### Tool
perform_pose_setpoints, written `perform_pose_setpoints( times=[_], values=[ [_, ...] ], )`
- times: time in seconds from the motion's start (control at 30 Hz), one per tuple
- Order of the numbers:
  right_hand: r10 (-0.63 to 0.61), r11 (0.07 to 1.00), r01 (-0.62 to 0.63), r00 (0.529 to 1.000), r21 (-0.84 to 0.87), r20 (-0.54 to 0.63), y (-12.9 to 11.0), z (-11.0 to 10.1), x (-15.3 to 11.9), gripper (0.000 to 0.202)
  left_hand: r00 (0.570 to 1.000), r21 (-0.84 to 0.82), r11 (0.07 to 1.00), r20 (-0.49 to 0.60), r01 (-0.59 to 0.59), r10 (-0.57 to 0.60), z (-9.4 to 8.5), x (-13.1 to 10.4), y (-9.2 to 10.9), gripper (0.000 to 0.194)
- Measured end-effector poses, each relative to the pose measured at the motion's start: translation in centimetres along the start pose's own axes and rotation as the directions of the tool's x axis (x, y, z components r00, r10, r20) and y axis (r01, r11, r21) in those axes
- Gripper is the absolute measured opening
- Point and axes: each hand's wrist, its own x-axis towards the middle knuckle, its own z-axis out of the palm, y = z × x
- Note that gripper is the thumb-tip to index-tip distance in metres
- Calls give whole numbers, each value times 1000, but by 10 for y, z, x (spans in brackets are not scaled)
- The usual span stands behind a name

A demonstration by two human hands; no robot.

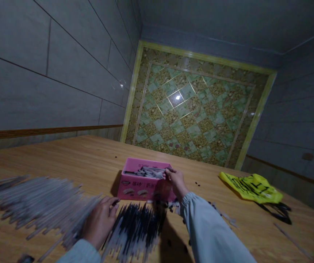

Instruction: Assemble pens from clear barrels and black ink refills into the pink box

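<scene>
Some pens (153, 172) are already in the box (136, 187) at our right hand (176, 182); many remain beside our left hand (100, 220). Whether either hand grips, we cannot tell.

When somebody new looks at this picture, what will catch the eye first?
Probably the pink box on the table, just below the picture's centre, with the right hand at its right end. Next may come the bright yellow item toward the right and the green-and-gold panel beyond the table.

Home-like room, ornate tiled wall (198, 115)
</scene>
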Motion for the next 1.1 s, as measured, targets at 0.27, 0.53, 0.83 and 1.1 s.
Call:
perform_pose_setpoints(
  times=[0.27, 0.53, 0.83, 1.1],
  values=[
    [-191, 977, 201, 975, 77, -117, 15, -22, -25, 51, 997, 282, 959, 71, 17, -38, -3, -6, 6, 30],
    [-180, 978, 187, 980, 94, -82, 24, -58, -95, 47, 975, 404, 915, 193, 21, -108, -6, -13, 10, 25],
    [-190, 982, 190, 982, -1, -9, 40, -60, -122, 43, 965, 459, 888, 246, -31, -93, -3, -13, 7, 22],
    [-111, 875, 233, 949, -424, 294, 67, -54, -133, 15, 955, 471, 881, 276, -40, -105, -8, -11, 8, 31]
  ],
)
